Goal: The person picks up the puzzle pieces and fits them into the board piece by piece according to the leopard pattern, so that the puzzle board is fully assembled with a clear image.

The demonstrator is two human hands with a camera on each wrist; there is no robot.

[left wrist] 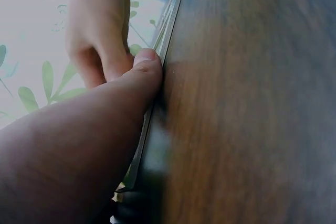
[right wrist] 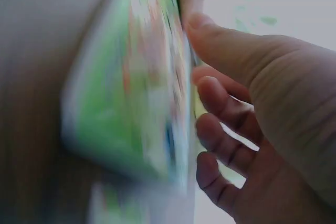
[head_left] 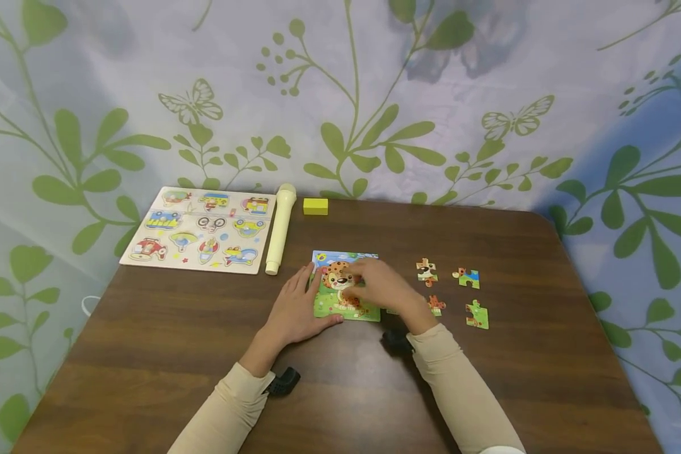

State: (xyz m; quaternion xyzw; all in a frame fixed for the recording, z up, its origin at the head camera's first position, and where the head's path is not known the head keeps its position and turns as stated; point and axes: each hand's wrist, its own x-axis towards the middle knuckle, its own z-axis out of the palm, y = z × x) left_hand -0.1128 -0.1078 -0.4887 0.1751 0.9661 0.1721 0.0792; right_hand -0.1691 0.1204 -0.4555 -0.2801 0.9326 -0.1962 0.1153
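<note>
A square jigsaw puzzle [head_left: 330,304] with a cartoon leopard on green grass lies on the table. My left hand [head_left: 297,310] rests at its left edge, fingers stretched along the side and thumb by the front edge. Over the puzzle's right half hangs my right hand [head_left: 387,285], partly covering the picture. In the right wrist view its fingers [right wrist: 212,132] are spread and loosely bent, with nothing seen between them; the puzzle is blurred there. Loose jigsaw pieces lie to the right: a spotted piece [head_left: 427,271], a blue and orange piece [head_left: 470,277] and a green piece [head_left: 477,314].
Another orange piece [head_left: 436,306] is partly hidden by the right wrist. At the back left lies a wooden vehicle peg puzzle [head_left: 221,243], with a cream microphone-shaped stick [head_left: 280,230] beside it and a yellow block [head_left: 315,206] behind. Patterned fabric [head_left: 340,94] hangs behind the table.
</note>
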